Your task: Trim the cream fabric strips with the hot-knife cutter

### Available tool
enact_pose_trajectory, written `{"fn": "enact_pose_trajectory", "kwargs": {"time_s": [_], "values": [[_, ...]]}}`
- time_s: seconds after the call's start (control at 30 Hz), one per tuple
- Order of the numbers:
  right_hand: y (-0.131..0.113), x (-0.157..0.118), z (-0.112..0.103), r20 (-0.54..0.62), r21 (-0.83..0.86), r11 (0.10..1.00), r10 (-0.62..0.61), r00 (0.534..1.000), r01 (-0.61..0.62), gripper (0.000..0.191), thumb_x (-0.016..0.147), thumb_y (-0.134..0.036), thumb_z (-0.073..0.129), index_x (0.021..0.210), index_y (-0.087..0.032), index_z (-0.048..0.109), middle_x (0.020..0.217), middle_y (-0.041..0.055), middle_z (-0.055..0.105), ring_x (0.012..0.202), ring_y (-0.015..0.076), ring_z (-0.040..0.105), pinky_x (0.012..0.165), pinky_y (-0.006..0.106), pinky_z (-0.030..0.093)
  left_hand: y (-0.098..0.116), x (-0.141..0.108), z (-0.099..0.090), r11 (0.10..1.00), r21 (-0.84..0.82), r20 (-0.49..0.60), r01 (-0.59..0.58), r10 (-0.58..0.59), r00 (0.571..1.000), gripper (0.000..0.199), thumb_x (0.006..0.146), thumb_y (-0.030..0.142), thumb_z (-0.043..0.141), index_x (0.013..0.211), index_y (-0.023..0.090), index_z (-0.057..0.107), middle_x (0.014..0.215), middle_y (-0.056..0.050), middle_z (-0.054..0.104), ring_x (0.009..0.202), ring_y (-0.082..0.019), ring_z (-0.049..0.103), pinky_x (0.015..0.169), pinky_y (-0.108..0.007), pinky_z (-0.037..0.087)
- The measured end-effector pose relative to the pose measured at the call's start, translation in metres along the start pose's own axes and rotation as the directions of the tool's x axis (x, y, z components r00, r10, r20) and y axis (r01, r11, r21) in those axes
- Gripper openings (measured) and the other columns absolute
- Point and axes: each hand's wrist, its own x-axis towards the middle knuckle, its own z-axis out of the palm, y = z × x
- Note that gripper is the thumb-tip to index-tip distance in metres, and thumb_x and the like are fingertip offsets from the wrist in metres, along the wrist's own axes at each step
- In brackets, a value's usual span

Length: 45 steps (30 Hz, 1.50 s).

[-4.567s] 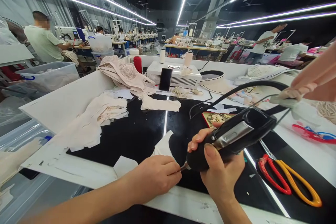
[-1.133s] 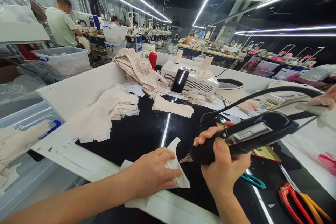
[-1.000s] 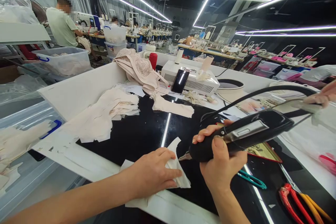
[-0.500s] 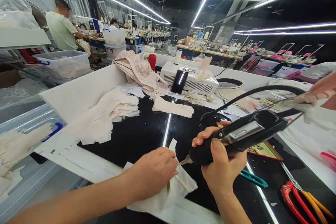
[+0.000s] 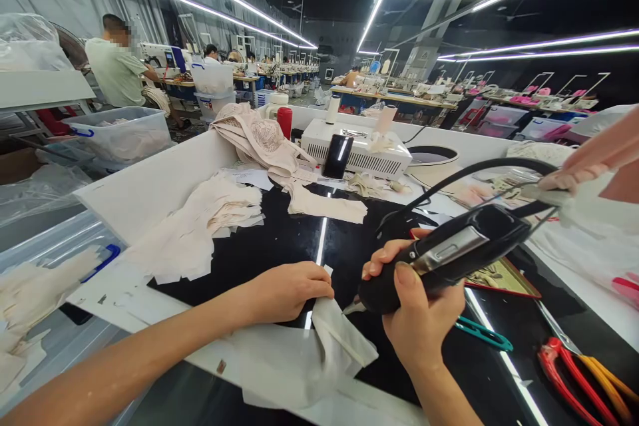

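In my right hand (image 5: 422, 319) is a black handheld power tool (image 5: 449, 249) with a silver switch lever and a thick black cable at its rear. Its pale, narrow tip points left, close to the edge of a cream fabric piece (image 5: 344, 339); whether they touch I cannot tell. My left hand (image 5: 294, 289) pinches the upper end of that fabric, which hangs over the white front edge of the table. To the left lies a stack of cream fabric pieces (image 5: 200, 226). Another flat cream piece (image 5: 329, 208) rests farther back on the black surface (image 5: 259, 253).
Red-and-orange-handled scissors (image 5: 574, 373), a teal thread snipper (image 5: 484, 333) and a red-rimmed tray (image 5: 519, 283) are on the right. A phone (image 5: 338, 156) leans on a white vented box (image 5: 369, 153). Lace bras (image 5: 259, 136) sit at the back; plastic bins (image 5: 124, 130) stand left.
My left hand has moved up and slightly left, pulling the fabric's upper end and exposing more of the piece. My right hand and the tool have barely moved.
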Motion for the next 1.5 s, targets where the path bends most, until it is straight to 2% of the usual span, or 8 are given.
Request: {"fn": "enact_pose_trajectory", "kwargs": {"time_s": [0.27,0.43,0.6,0.73,0.87,1.0,1.27,1.5], "values": [[-0.002,-0.001,0.0,0.004,-0.005,1.0,-0.001,1.0,0.001,0.037,0.089,-0.029,0.081,0.12,-0.027,0.062,0.083,-0.0029,0.068,0.062,0.0144,0.064,0.057,0.031,0.059,-0.005,-0.004,-0.004,0.999,0.022,0.009,-0.024,0.024,1.0,0.047,0.087,-0.009,0.048,0.117,0.019,0.071,0.122,-0.006,0.072,0.111,-0.019,0.068,0.099,-0.028,0.055],[-0.002,-0.001,0.0,-0.005,-0.01,1.0,0.008,1.0,-0.009,0.039,0.088,-0.03,0.082,0.12,-0.026,0.061,0.083,-0.0027,0.068,0.062,0.0147,0.063,0.057,0.032,0.059,-0.003,-0.006,-0.007,0.992,0.113,0.054,-0.059,0.054,0.997,0.048,0.086,-0.011,0.049,0.119,0.018,0.068,0.125,-0.006,0.071,0.117,-0.02,0.067,0.098,-0.028,0.055],[-0.003,-0.002,0.001,-0.016,-0.032,0.999,0.012,1.0,-0.012,0.04,0.087,-0.031,0.082,0.12,-0.027,0.06,0.083,-0.0026,0.067,0.062,0.015,0.063,0.057,0.032,0.059,0.005,-0.008,-0.011,0.975,0.213,0.108,-0.061,0.038,0.993,0.05,0.087,-0.01,0.049,0.123,0.021,0.065,0.129,-0.005,0.068,0.122,-0.02,0.065,0.091,-0.025,0.055],[-0.003,-0.002,0.002,-0.024,-0.049,0.999,0.013,1.0,-0.014,0.039,0.087,-0.031,0.081,0.12,-0.027,0.06,0.083,-0.003,0.067,0.062,0.0145,0.062,0.058,0.032,0.058,0.01,-0.008,-0.014,0.948,0.309,0.164,-0.077,0.026,0.986,0.053,0.091,-0.004,0.053,0.133,0.028,0.062,0.13,-0.005,0.065,0.113,-0.019,0.067,0.084,-0.024,0.055],[-0.003,-0.002,0.003,-0.031,-0.044,0.999,0.011,0.999,-0.012,0.039,0.086,-0.031,0.082,0.119,-0.026,0.06,0.082,-0.0029,0.067,0.062,0.0144,0.062,0.059,0.033,0.058,0.012,-0.008,-0.014,0.917,0.375,0.207,-0.135,0.059,0.977,0.051,0.097,0.006,0.056,0.14,0.033,0.06,0.127,-0.008,0.062,0.114,-0.022,0.066,0.092,-0.03,0.056],[-0.003,-0.002,0.003,-0.027,-0.044,0.999,0.003,1.0,-0.004,0.041,0.086,-0.031,0.082,0.12,-0.026,0.06,0.082,-0.0022,0.068,0.062,0.0148,0.062,0.058,0.033,0.058,0.012,-0.01,-0.013,0.91,0.382,0.19,-0.164,0.096,0.977,0.049,0.099,0.008,0.055,0.142,0.031,0.061,0.126,-0.011,0.061,0.116,-0.024,0.066,0.096,-0.034,0.056],[-0.002,0.003,0.009,-0.074,-0.003,1.0,0.008,0.997,-0.008,0.041,0.084,-0.031,0.083,0.117,-0.025,0.06,0.079,-0.0034,0.066,0.06,0.0146,0.061,0.053,0.03,0.056,0.01,-0.013,-0.007,0.907,0.388,0.149,-0.162,0.112,0.983,0.047,0.099,0.01,0.056,0.14,0.032,0.063,0.125,-0.011,0.062,0.107,-0.023,0.066,0.095,-0.034,0.055],[0.002,0.003,0.015,-0.068,-0.02,0.999,0.033,0.997,-0.035,0.04,0.084,-0.03,0.083,0.116,-0.026,0.059,0.08,-0.0036,0.066,0.061,0.0146,0.062,0.055,0.031,0.057,0.009,-0.016,-0.004,0.929,0.345,0.102,-0.132,0.103,0.989,0.047,0.1,0.009,0.054,0.14,0.032,0.064,0.129,-0.012,0.061,0.117,-0.025,0.064,0.096,-0.034,0.056]]}}
